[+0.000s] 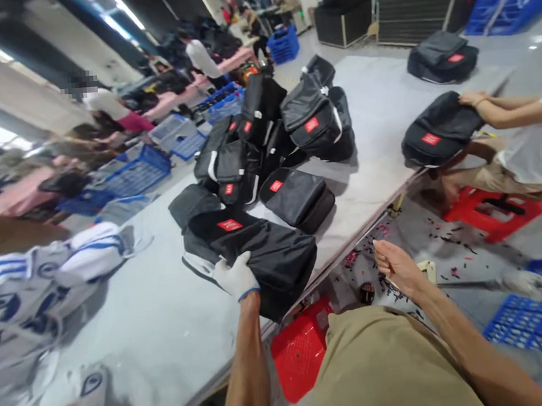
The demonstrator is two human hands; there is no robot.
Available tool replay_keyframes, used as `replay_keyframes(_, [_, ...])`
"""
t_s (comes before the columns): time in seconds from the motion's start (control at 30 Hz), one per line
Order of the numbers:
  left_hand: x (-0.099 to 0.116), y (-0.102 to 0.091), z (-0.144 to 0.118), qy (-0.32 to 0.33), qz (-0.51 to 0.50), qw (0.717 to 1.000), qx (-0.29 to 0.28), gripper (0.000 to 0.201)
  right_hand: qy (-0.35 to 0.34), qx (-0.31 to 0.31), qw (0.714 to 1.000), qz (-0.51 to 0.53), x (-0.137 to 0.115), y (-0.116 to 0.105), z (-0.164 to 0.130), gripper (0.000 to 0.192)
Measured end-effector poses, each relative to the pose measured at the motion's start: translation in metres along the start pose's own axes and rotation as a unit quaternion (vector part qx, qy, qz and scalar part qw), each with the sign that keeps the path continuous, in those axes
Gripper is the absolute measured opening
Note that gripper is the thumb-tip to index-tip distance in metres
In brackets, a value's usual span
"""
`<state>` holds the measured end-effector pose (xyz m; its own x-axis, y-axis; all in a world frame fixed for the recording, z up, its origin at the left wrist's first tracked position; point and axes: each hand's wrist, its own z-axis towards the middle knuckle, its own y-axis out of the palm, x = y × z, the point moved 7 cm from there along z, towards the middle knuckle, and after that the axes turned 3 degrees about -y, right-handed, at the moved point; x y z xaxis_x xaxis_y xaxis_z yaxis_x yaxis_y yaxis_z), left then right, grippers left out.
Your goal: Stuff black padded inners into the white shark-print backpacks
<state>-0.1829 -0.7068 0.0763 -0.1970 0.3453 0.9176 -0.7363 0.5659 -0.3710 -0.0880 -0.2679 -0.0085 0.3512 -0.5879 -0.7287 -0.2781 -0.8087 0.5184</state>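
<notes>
The left hand (235,277), in a white glove, grips the near edge of a black bag (256,250), its fingers curled over the fabric. The bag lies flat at the near edge of the grey table (158,322), its long axis running from upper left to lower right in the view, with the red label (229,225) at the far end and the lower right corner overhanging the table edge. The right hand (393,265) is bare, loosely closed into a fist and holds nothing that can be made out; it hangs off the table, above the littered floor. Just beyond the held bag lies a second, smaller black bag (297,198), and behind that a pile of more bags (270,129). Below the table edge stands a red stool (300,349). At the right, another person's hand (472,98) rests on a further bag (437,131).
</notes>
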Motion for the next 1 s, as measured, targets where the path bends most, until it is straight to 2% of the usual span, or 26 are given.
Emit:
replay_keyframes(0.07, [0.004,-0.014,-0.033,0.047,-0.013,0.998,0.033,0.033,0.000,-0.020,0.999,-0.029,0.004,0.012,0.007,0.079])
replay_keyframes(0.1, [0.002,-0.016,-0.055,0.066,-0.004,0.997,0.038,0.033,-0.006,-0.030,0.998,-0.048,0.005,0.019,0.012,0.076])
replay_keyframes(0.17, [-0.013,-0.007,-0.103,0.080,0.056,0.994,0.039,0.038,-0.032,-0.051,0.993,-0.105,0.005,0.034,0.024,0.070])
replay_keyframes(0.2, [-0.026,0.005,-0.127,0.080,0.099,0.992,0.017,0.037,-0.049,-0.064,0.987,-0.139,0.005,0.043,0.031,0.068])
replay_keyframes(0.23, [-0.043,0.021,-0.148,0.061,0.148,0.987,-0.017,0.037,-0.066,-0.081,0.980,-0.171,0.005,0.054,0.037,0.069])
replay_keyframes(0.27, [-0.063,0.042,-0.168,0.036,0.191,0.977,-0.092,0.034,-0.081,-0.100,0.972,-0.199,0.006,0.066,0.043,0.072])
replay_keyframes(0.3, [-0.083,0.066,-0.189,0.019,0.228,0.954,-0.194,0.030,-0.093,-0.119,0.963,-0.224,0.008,0.079,0.049,0.077])
replay_keyframes(0.37, [-0.112,0.102,-0.225,-0.004,0.276,0.896,-0.347,0.023,-0.125,-0.135,0.946,-0.268,0.007,0.102,0.060,0.085])
replay_keyframes(0.4, [-0.119,0.113,-0.239,-0.002,0.279,0.874,-0.398,0.025,-0.146,-0.125,0.937,-0.290,0.005,0.110,0.065,0.084])
replay_keyframes(0.47, [-0.116,0.120,-0.254,0.013,0.255,0.863,-0.436,0.032,-0.185,-0.076,0.922,-0.332,-0.006,0.118,0.073,0.076])
replay_keyframes(0.53, [-0.096,0.111,-0.254,0.044,0.196,0.885,-0.421,0.033,-0.198,-0.027,0.906,-0.372,-0.016,0.119,0.079,0.069])
replay_keyframes(0.57, [-0.083,0.101,-0.248,0.063,0.165,0.903,-0.392,0.031,-0.198,-0.015,0.899,-0.391,-0.020,0.119,0.081,0.067])
replay_keyframes(0.6, [-0.069,0.089,-0.240,0.084,0.139,0.924,-0.346,0.028,-0.197,-0.012,0.891,-0.408,-0.023,0.120,0.083,0.067])
replay_keyframes(0.67, [-0.047,0.058,-0.220,0.116,0.117,0.961,-0.220,0.031,-0.196,-0.019,0.880,-0.431,-0.026,0.123,0.086,0.065])
replay_keyframes(0.73, [-0.037,0.031,-0.199,0.103,0.127,0.982,-0.096,0.037,-0.200,-0.024,0.873,-0.445,-0.026,0.128,0.086,0.062])
replay_keyframes(0.77, [-0.037,0.024,-0.190,0.086,0.125,0.986,-0.067,0.040,-0.199,-0.026,0.869,-0.451,-0.024,0.130,0.086,0.061])
replay_keyframes(0.8, [-0.039,0.022,-0.182,0.071,0.114,0.989,-0.067,0.041,-0.196,-0.028,0.866,-0.459,-0.022,0.132,0.085,0.060])
replay_keyframes(0.9, [-0.057,0.025,-0.162,0.039,0.069,0.990,-0.120,0.030,-0.194,-0.039,0.857,-0.476,-0.016,0.136,0.081,0.059])
replay_keyframes(0.93, [-0.067,0.021,-0.155,0.016,0.060,0.992,-0.113,0.027,-0.198,-0.044,0.855,-0.477,-0.015,0.137,0.079,0.057])
replay_keyframes(1.0, [-0.095,0.003,-0.141,-0.058,0.046,0.996,-0.054,0.025,-0.209,-0.061,0.855,-0.471,-0.014,0.136,0.075,0.055])
